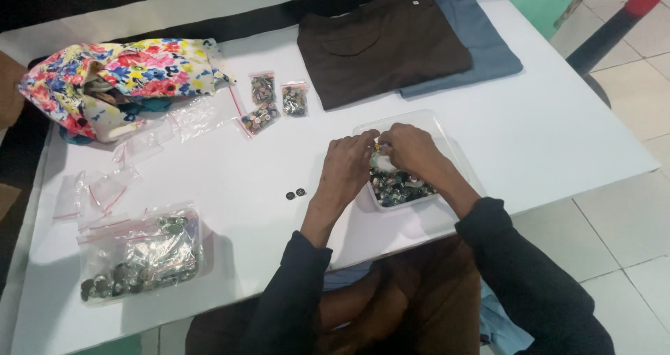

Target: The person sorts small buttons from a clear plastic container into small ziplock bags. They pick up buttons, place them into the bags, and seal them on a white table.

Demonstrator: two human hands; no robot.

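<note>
Head camera view is directed down at a clear shallow plastic tray (447, 135) lying on the white table (558, 132), where a heap of small dark and shiny buttons (399, 186) is collected in the near corner, probably because the tray walls keep them from rolling away. Above this heap the left hand (347, 167) and the right hand (413, 149) are brought together, fingertips almost touching, and a tiny orange-tinted piece (377, 146) seems to be pinched between them; which hand really grips it cannot be told, since it is too small. Two loose dark buttons (295, 194) are laid apart on the table just left of the left hand. Further away, three small filled zip bags (273, 98) are placed in a group, empty clear zip bags (105, 187) are scattered at the left, and a bigger clear bag of grey metallic buttons (143, 254) lies at the near left edge. A colourful flowered fabric bag (118, 79) and folded brown trousers (380, 44) over folded blue trousers (481, 34) are kept at the far side.
</note>
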